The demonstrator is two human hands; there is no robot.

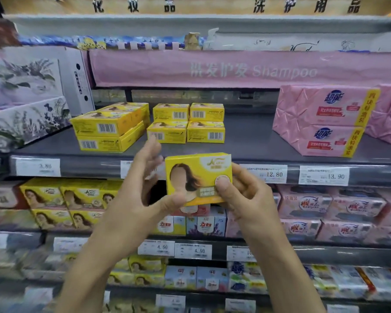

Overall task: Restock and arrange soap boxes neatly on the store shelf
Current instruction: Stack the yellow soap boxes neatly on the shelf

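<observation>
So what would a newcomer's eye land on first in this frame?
The yellow soap box held up at centre foreground: the right hand pinches its right side, thumb on the front, while the left hand touches its lower left corner with fingers spread. Behind it on the grey shelf sit matching yellow boxes stacked two high at centre-left and pink wrapped packs at right.

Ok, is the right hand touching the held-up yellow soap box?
Touching. The head view shows the right hand pinching the yellow soap box, thumb on its front.
</observation>
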